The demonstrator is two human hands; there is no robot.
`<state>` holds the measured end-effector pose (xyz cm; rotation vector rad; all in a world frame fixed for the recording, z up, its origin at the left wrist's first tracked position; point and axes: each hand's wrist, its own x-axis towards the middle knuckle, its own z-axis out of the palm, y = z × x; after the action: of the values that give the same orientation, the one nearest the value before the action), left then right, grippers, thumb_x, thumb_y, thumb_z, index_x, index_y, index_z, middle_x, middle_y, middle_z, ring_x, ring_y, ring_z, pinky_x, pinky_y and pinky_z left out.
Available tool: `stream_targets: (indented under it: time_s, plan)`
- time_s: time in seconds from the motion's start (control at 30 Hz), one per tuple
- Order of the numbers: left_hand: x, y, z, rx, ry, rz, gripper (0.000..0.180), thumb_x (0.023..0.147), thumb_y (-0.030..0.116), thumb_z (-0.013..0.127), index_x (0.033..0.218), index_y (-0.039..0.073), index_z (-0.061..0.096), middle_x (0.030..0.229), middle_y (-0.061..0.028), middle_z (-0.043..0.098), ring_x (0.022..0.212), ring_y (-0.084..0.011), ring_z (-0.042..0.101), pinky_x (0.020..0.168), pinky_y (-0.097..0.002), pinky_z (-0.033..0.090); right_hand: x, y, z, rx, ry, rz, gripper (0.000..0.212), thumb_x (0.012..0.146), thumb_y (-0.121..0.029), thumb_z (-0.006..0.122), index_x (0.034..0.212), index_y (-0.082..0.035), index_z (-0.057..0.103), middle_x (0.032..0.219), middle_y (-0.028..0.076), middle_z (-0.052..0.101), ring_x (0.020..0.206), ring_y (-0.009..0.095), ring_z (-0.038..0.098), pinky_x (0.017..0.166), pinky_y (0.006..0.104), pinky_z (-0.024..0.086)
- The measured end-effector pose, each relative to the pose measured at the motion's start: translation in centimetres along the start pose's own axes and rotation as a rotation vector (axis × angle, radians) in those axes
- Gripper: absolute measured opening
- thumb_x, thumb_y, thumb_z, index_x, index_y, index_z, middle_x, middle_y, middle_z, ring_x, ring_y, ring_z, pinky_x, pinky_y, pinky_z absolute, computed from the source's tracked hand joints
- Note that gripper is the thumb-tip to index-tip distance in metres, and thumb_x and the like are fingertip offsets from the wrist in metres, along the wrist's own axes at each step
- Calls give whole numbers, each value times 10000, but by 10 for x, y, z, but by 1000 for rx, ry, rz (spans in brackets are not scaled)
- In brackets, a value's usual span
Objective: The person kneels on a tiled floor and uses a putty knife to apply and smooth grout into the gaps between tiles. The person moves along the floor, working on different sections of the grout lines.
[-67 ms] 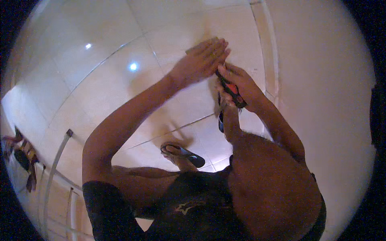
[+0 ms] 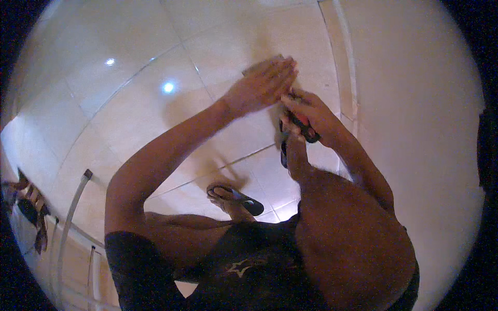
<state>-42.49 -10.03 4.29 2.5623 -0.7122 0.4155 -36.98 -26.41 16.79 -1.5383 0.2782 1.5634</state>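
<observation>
My left hand (image 2: 262, 85) reaches out over the tiled floor, its back up and its fingers straight and close together. Along its far side shows the edge of a flat brownish thing (image 2: 253, 69), mostly hidden under the fingers; its kind cannot be made out. My right hand (image 2: 311, 111) is closed round a red-and-black handled tool (image 2: 310, 135), whose working end is hidden near the left fingers. The two hands nearly meet, just beyond my right foot. Dark sandals (image 2: 251, 206) are on my feet, and my right knee (image 2: 347, 217) is bent up close.
Pale glossy tiles (image 2: 129, 124) cover the floor, with bright light reflections. A plain wall (image 2: 415, 103) with a skirting strip (image 2: 343, 62) rises on the right. At the lower left stands a metal rack frame (image 2: 72, 217), with a blurred dark-and-brown thing (image 2: 31, 207) beyond it.
Both hands have come slightly nearer to me, the flat brownish thing moving along with the left. The right hand now covers more of the tool's red part.
</observation>
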Motion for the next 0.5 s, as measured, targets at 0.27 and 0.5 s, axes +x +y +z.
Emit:
stream_targets:
  time_s: [0.27, 0.5]
  plan:
    - [9, 101, 39, -249, -49, 205, 491, 916, 214, 509, 1345, -27, 510, 1394, -211, 529, 1287, -313, 525, 1119, -406, 387, -80, 113, -9, -716, 492, -355, 421, 963, -199, 629, 1313, -3, 502, 830, 53, 625, 570, 85, 518, 491, 248, 423]
    - [-8, 147, 63, -279, -204, 88, 581, 896, 246, 510, 1444, 69, 433, 1508, -174, 413, 1380, -326, 412, 1185, -446, 280, -55, 174, -31, 212, 300, -118, 381, 948, -166, 649, 1261, -99, 443, 773, 64, 602, 468, 123, 521, 394, 272, 448]
